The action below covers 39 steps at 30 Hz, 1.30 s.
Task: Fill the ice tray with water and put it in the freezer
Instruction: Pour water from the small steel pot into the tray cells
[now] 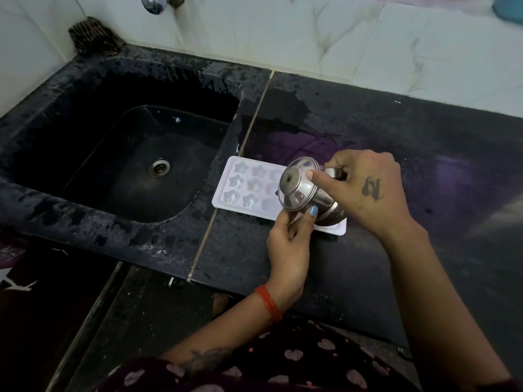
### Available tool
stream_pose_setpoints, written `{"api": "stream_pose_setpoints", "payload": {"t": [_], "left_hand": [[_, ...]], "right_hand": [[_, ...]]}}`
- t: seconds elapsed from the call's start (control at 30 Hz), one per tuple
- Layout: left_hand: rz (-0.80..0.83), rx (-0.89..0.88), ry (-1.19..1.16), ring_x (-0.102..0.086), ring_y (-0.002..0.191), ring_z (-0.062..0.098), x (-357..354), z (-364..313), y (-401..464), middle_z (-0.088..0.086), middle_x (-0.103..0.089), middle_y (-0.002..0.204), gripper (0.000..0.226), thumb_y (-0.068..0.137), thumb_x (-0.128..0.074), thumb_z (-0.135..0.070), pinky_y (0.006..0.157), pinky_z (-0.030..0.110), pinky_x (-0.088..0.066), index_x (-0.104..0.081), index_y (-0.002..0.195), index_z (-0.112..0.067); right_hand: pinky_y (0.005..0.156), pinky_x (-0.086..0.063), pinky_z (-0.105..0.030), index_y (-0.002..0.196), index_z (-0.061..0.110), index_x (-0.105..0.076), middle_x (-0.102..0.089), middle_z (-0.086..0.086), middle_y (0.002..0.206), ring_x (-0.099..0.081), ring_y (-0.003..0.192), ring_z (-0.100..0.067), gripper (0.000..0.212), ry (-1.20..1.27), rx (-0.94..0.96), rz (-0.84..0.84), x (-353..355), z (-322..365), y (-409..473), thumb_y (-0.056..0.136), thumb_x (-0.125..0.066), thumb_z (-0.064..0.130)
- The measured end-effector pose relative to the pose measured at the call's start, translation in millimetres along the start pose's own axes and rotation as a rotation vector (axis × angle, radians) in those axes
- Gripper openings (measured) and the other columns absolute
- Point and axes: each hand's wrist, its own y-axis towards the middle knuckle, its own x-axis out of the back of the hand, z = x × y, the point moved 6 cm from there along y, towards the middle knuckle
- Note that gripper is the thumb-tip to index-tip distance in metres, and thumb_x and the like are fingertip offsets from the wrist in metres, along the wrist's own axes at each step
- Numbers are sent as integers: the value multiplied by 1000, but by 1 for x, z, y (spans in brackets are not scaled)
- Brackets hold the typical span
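Left hand [288, 244] pinches steel pot [302, 190] rim, right hand [365, 188] grips its handle, tipped over star ice tray [249, 188] on counter [396, 142]; pour slowly, cell by cell.

Taking the red thread bracelet [268, 302] as our reference, we list: left hand [288, 250] just above it, thumbnail painted pale blue; dark tattoo on the bare left forearm below it. Right hand [365, 188] up and to its right, dark tattoo on the back; forearm bare. Dark garment [283, 363] below it, printed with pale pink hearts.
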Motion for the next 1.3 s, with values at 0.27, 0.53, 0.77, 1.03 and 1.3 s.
{"api": "stream_pose_setpoints", "payload": {"t": [0.27,0.53,0.77,1.03,1.3], "left_hand": [[54,18,35,-67,104,15,-11,6,-2,2,-73,105,28,87,-64,-28,98,40,-49,-66,111,-14],[71,110,-71,-64,109,22,-22,13,-8,17,-67,115,30,94,-55,-16,94,30,-52,-59,117,1],[85,156,-153,-62,112,21,-27,18,-12,11,-65,115,31,95,-52,-17,97,31,-51,-56,120,0],[105,173,-188,-60,116,22,-31,20,-15,14,-64,121,34,96,-50,-20,97,31,-51,-54,124,-1],[105,167,-193,-59,118,24,-34,21,-15,16,-62,125,35,96,-49,-19,95,28,-52,-52,126,0]], "right_hand": [[60,-40,-29,64,19,-61,-59,4,58,-58,61,-18,30,14,-35,-42,10,-14,-7,79,-67,43],[59,-39,-31,60,20,-52,-61,-5,61,-57,65,-26,35,-148,37,6,13,-5,-7,82,-61,46],[62,-40,-31,71,14,-61,-63,-7,68,-57,71,-28,32,-237,112,57,10,4,-7,85,-58,43],[61,-40,-31,69,16,-58,-60,-6,68,-56,70,-28,32,-303,132,76,7,7,-5,85,-60,44],[61,-37,-31,75,16,-62,-61,-4,71,-56,71,-26,31,-323,146,67,9,7,-5,87,-57,45]]}}
